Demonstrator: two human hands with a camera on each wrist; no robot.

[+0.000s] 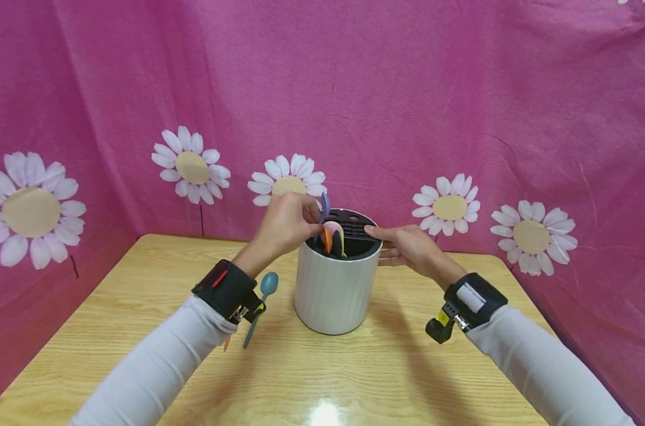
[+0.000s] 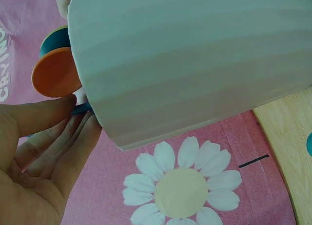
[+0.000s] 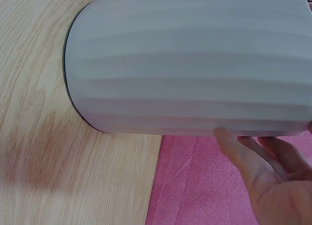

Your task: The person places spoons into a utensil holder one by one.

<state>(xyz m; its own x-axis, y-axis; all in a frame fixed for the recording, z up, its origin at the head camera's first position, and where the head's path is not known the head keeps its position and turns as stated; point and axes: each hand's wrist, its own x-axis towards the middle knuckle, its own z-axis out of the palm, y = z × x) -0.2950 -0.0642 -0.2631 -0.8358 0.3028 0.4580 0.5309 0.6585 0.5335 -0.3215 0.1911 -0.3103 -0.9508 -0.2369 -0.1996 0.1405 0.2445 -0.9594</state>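
A white ribbed utensil holder (image 1: 333,296) with a black divided top stands upright on the table. Over its left side, my left hand (image 1: 287,222) pinches a purple spoon (image 1: 325,204) by the handle, bowl upward; in the left wrist view, its dark handle (image 2: 82,108) runs between thumb and fingers at the rim. Beside it in the same compartment stand an orange spoon (image 2: 56,72) and others with pink and yellow edges. My right hand (image 1: 410,248) grips the holder's right side, thumb on the top edge, fingers (image 3: 239,152) against the outer wall.
A teal spoon (image 1: 269,284) lies on the wooden table (image 1: 408,378) left of the holder. The tip of an orange handle (image 1: 226,343) shows beside my left wrist strap. A pink cloth (image 1: 354,89) with white daisies hangs behind the table and at its sides.
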